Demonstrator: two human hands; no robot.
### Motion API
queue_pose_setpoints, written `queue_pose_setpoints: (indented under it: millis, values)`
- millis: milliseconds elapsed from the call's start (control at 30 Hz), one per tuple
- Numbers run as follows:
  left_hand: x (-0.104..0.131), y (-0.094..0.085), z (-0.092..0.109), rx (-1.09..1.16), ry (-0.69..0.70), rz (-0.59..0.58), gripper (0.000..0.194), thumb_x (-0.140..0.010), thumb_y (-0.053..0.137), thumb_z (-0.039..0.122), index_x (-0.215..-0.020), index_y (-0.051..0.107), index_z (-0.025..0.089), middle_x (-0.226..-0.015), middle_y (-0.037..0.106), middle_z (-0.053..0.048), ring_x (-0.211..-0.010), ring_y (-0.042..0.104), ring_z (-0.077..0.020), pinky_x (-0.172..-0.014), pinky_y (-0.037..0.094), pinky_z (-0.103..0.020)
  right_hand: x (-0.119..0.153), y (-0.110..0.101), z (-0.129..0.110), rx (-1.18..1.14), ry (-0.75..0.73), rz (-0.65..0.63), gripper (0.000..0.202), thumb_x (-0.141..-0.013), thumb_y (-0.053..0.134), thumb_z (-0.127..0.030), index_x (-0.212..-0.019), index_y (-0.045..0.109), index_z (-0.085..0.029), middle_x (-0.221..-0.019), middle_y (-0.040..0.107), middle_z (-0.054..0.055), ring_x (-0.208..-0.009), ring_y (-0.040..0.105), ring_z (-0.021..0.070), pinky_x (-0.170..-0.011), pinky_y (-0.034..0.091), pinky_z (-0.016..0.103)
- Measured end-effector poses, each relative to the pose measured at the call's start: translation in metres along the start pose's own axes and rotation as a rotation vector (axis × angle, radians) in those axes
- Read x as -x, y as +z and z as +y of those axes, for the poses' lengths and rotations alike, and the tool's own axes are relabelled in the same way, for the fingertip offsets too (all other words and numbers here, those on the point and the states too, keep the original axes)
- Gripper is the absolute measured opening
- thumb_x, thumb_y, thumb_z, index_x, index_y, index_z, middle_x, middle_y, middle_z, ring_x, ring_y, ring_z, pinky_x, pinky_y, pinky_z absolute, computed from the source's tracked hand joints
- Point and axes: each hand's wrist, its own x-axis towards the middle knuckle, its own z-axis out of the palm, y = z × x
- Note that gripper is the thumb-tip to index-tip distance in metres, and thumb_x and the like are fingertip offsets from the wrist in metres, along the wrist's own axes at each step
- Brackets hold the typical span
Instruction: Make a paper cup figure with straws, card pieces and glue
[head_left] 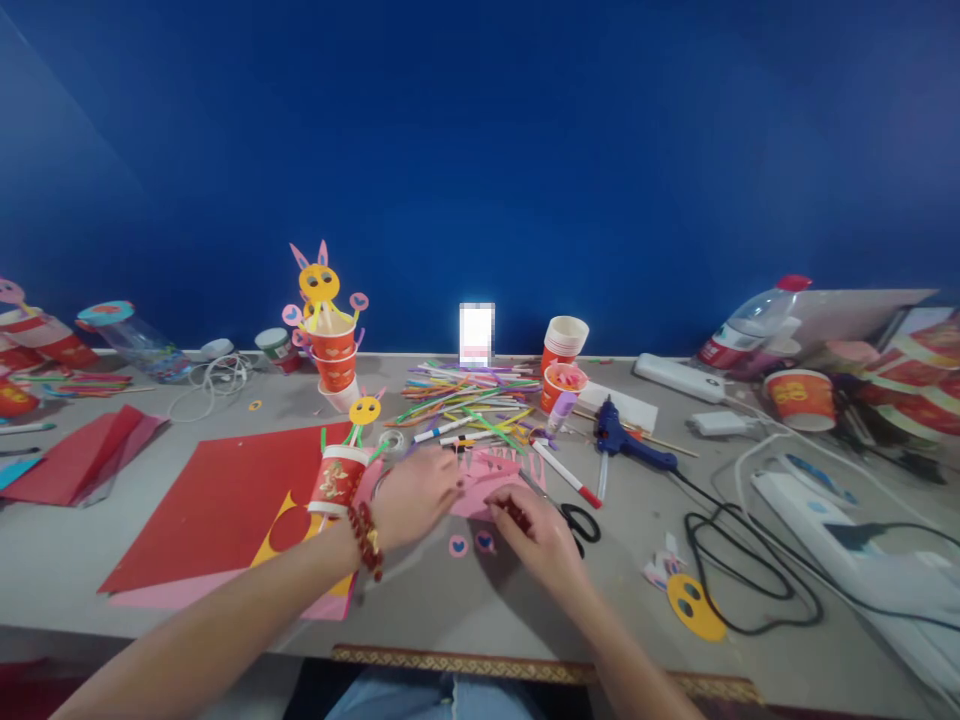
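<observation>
My left hand [421, 492], with a beaded bracelet [366, 540] on its wrist, is over the left edge of a pink sheet of paper [474, 500] with cut-outs along its far side. Its fingers are curled down, and what they hold, if anything, is hidden. At the sheet's near edge, my right hand [536, 532] is closed with thumb and fingertips together; whatever is between them is too small to make out. Black-handled scissors [581, 522] lie just beyond it, their blades pointing toward the paper. Two small pink discs with blue hearts [458, 546] lie between my hands.
A cup figure with a yellow face [337, 480] stands on red paper [202, 490] at left, before a taller stacked one [334, 345]. Coloured sticks [465, 400] spread behind. To the right are a glue gun [630, 445], its black cord, a yellow face cutout [697, 608] and a power strip [840, 560].
</observation>
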Motion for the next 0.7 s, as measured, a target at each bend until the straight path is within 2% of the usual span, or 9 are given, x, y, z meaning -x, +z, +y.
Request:
queue_pose_setpoints:
  millis: [67,200,267,533,700]
  values:
    - [0.021,0.011,0.013,0.13,0.031,-0.034,0.008,-0.094,0.056,0.027,-0.094,0.06,0.02,-0.097,0.064,-0.002,-0.093,0.061,-0.0188,-0.083,0.049,-0.03,0.004,-0.002,-0.001,0.151,-0.028,-0.089,0.013,-0.089,0.052,-0.013,-0.09,0.063,-0.02,-0.084,0.066,0.002,-0.075,0.059,0.0186,-0.068,0.042,0.028]
    - [0.046,0.034,0.027,0.195,-0.047,-0.017,0.028,-0.087,0.068,0.037,-0.104,0.056,0.019,-0.107,0.062,-0.005,-0.101,0.059,-0.0241,-0.088,0.05,-0.038,0.012,-0.001,-0.004,0.309,-0.052,-0.206,0.019,-0.083,0.053,-0.005,-0.093,0.061,-0.019,-0.095,0.065,0.006,-0.089,0.061,0.0222,-0.076,0.044,0.031]
    - [0.048,0.039,0.03,0.172,-0.075,-0.005,0.031,-0.084,0.071,0.035,-0.105,0.054,0.018,-0.107,0.061,-0.006,-0.101,0.058,-0.0261,-0.088,0.05,-0.041,0.014,0.0,-0.006,0.345,-0.04,-0.218,0.019,-0.084,0.052,-0.004,-0.093,0.06,-0.019,-0.096,0.064,0.006,-0.089,0.061,0.0221,-0.077,0.045,0.031]
    - [0.042,0.038,0.034,0.102,-0.017,-0.002,0.007,-0.089,0.056,0.015,-0.096,0.056,0.017,-0.097,0.063,-0.006,-0.092,0.059,-0.0244,-0.082,0.052,-0.039,0.012,0.002,-0.01,0.378,-0.006,-0.216,0.013,-0.087,0.054,-0.009,-0.092,0.059,-0.021,-0.095,0.064,0.005,-0.086,0.062,0.021,-0.074,0.046,0.029]
    - [0.046,0.047,0.03,0.198,-0.057,0.087,0.009,-0.091,0.049,0.011,-0.09,0.055,0.018,-0.091,0.062,-0.004,-0.088,0.06,-0.0217,-0.079,0.051,-0.035,0.009,0.002,-0.01,0.341,0.005,-0.18,0.009,-0.09,0.054,-0.014,-0.09,0.06,-0.021,-0.093,0.066,0.004,-0.082,0.063,0.02,-0.069,0.046,0.028]
